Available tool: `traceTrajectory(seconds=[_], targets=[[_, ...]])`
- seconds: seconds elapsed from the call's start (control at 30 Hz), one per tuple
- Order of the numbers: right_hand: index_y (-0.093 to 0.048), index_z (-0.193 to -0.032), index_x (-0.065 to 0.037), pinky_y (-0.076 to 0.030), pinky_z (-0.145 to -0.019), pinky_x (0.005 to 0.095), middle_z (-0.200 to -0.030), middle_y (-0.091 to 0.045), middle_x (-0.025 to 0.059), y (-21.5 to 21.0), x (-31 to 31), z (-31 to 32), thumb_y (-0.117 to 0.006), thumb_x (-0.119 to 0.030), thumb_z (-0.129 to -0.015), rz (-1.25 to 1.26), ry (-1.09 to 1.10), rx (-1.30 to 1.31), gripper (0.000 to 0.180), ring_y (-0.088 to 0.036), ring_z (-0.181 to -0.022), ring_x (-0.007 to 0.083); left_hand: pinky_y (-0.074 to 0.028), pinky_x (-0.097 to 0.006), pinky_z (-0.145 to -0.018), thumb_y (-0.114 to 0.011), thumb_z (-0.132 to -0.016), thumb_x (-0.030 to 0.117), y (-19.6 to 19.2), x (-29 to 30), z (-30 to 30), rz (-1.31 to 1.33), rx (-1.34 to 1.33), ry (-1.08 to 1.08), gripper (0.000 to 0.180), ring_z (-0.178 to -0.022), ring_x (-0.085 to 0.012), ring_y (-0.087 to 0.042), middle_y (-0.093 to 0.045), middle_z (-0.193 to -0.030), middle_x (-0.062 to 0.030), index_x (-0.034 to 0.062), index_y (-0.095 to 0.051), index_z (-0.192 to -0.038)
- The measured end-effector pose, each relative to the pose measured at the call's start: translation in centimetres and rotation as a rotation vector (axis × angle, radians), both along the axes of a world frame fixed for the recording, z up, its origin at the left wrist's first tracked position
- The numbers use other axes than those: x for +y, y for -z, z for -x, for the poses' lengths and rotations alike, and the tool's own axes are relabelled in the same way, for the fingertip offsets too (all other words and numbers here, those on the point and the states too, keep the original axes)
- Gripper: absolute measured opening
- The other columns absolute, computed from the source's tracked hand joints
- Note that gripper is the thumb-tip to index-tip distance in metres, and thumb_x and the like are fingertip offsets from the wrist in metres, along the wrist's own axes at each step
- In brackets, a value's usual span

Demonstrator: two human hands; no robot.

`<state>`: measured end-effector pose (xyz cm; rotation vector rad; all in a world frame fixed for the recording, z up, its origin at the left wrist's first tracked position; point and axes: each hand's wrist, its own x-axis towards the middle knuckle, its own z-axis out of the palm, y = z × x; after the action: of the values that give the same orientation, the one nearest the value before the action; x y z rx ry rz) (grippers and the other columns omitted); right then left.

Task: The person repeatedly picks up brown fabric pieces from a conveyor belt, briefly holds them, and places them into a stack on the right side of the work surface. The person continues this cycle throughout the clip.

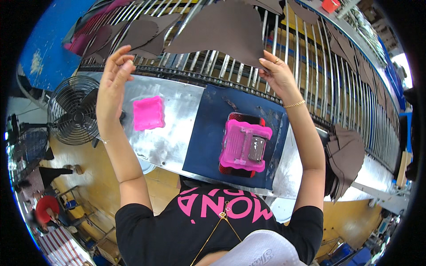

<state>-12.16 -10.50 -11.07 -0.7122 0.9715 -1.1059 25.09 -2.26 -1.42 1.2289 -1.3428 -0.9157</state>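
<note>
Between the thumb and fingers of my right hand (pixel 278 75) is the lower right corner of a large, flat brown cut piece (pixel 217 33), perhaps leather or fabric. The piece lies over the metal bars of a rack conveyor (pixel 306 66). My left hand (pixel 114 82) is raised at the conveyor's near edge, its fingers loosely bent and apart, with nothing visible in it. It is nearest to some smaller brown pieces (pixel 144 35) with scalloped edges, which overlap on the bars.
Before me, a metal table (pixel 177 111) bears a pink scalloped tray (pixel 148 113) and a dark blue mat (pixel 206 133). A pink holder (pixel 235 144) with a small metallic block sits on the mat. Brown pieces (pixel 346 155) hang in a stack at right. A black fan (pixel 75 111) stands left.
</note>
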Motion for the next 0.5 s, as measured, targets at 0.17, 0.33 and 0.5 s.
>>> traceTrajectory(seconds=[0.17, 0.33, 0.5], targets=[[-0.044, -0.13, -0.003, -0.045, -0.056, 0.024, -0.086, -0.061, 0.0046, 6.3, -6.0, -3.6, -0.056, -0.003, -0.088, -0.117, -0.052, 0.018, 0.044, -0.059, -0.068, 0.013, -0.036, -0.027, -0.085, -0.061, -0.086, 0.027, 2.5, 3.2, -2.1, -0.115, -0.034, -0.094, 0.047, -0.097, -0.0125, -0.047, -0.05, -0.11, -0.0042, 0.0111, -0.047, -0.128], [-0.038, -0.135, -0.001, -0.04, -0.048, 0.0218, -0.097, -0.063, 0.0093, 7.7, -7.0, -4.3, -0.054, -0.004, -0.089, -0.11, -0.098, 0.24, 0.049, -0.063, -0.07, 0.0118, -0.036, -0.027, -0.087, -0.062, -0.085, 0.024, 3.7, 3.8, -1.8, -0.183, 0.008, -0.09, 0.048, -0.099, -0.012, -0.046, -0.048, -0.113, -0.0045, 0.0124, -0.046, -0.129], [-0.059, -0.115, -0.001, -0.044, -0.09, 0.0376, -0.11, -0.059, 0.0207, 6.3, -4.9, -0.1, -0.067, -0.052, -0.075, 0.394, 0.064, 1.066, 0.065, -0.055, -0.108, 0.0288, -0.035, -0.029, -0.088, -0.06, -0.086, 0.022, 4.2, 3.0, 0.3, -0.187, -0.032, -0.038, 0.049, -0.099, -0.0142, -0.046, -0.049, -0.114, -0.006, 0.0149, -0.045, -0.131]])
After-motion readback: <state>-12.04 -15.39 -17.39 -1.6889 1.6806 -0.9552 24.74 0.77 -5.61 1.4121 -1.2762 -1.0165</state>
